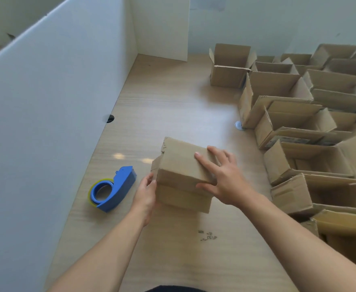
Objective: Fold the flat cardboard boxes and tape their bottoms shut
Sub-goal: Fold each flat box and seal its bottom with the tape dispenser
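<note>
**One more box folded, its tape not yet on**

The box point(183, 165) sits mid-counter point(168, 102) with its flaps folded shut. The right grip point(223, 175) presses on top, fingers straight and apart. The left grip point(146, 192) pushes the left end; whether its fingers curl around, I cannot tell. The tape dispenser point(111, 189) lies untouched beside it. Many folded boxes point(299, 123) stand at the right, so I judge much is done. This one needs tape.
</note>
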### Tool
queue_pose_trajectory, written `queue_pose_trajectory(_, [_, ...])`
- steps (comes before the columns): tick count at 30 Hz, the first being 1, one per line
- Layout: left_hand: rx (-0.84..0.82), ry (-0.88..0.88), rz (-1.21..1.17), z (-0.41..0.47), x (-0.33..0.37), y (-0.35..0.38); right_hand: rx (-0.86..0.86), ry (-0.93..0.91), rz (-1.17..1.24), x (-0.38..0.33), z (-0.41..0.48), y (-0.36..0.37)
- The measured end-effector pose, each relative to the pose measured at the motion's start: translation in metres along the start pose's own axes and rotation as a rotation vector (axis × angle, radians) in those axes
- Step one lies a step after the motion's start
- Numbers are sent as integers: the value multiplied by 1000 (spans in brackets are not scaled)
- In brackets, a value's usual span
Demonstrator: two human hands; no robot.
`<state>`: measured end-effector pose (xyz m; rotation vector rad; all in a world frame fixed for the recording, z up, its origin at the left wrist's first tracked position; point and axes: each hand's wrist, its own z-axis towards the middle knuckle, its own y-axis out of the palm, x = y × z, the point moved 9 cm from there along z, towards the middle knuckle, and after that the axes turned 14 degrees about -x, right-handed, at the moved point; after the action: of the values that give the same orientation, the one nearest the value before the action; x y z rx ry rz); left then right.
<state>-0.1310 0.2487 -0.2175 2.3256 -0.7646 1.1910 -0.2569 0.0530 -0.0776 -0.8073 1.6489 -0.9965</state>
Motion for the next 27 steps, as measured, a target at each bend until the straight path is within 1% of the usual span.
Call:
queue_pose_trajectory(3, [31,-40,-11,-18,-14,1,-162,45,-49,-12,-5,32])
queue_pose_trajectory(5, [62,-47,24,-30,-26,-9,-195,9,-92,-27,-10,46])
queue_pose_trajectory(9, [154,-47,79,-42,-48,-44,-203,-48,-114,-57,-11,63])
queue_pose_trajectory(13, [187,-53,181,-34,-63,-66,-254,-37,-150,-64,-1,73])
queue_pose_trajectory(15, [191,-85,302,-17,-88,-84,-321,3,-119,-55,-2,83])
queue_pose_trajectory(17, [159,-94,400,-18,-93,-86,-373,1,-130,-50,-8,97])
queue_pose_trajectory(19, [102,-94,473,-37,-73,-73,-350,-13,-194,-48,-11,103])
queue_pose_trajectory(21, [44,-108,554,-50,-52,-66,-317,13,-260,-45,-9,100])
queue_pose_trajectory(23, [72,-108,728,-55,-26,-72,-329,58,-323,-44,-6,96])
queue_pose_trajectory(25, [162,5,889,-61,15,-78,-334,85,-365,-49,-2,92])
queue_pose_trajectory(27, [250,173,946,-69,55,-82,-343,78,-344,-62,0,95])
